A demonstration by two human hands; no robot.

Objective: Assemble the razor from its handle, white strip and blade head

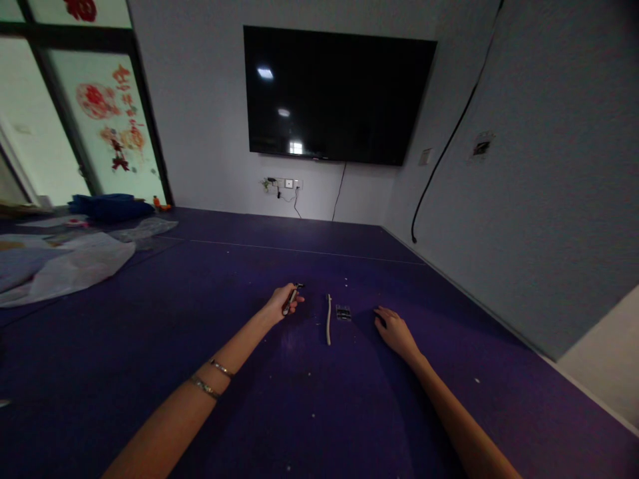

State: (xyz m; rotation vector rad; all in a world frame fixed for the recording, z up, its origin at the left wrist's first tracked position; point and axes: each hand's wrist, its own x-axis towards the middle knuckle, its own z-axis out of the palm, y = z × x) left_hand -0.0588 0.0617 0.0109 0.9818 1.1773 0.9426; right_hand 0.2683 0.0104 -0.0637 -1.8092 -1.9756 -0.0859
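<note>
The left hand (283,303) is closed around a slim, dark-and-silver, metal-looking tool (289,303), which, if the grip becomes slack, could fall toward the pale thin stick (328,322) on the flat purple surface (349,399) between this and the right hand (393,330) (loosely curled, seemingly empty).

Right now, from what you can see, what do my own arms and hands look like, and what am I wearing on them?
Your left arm has two shiny, metallic-looking bracelets. Your right arm shows no jewellery. No sleeve shows on either, and your left hand and right hand are ungloved. Finer bracelet detail is too small to tell.
</note>
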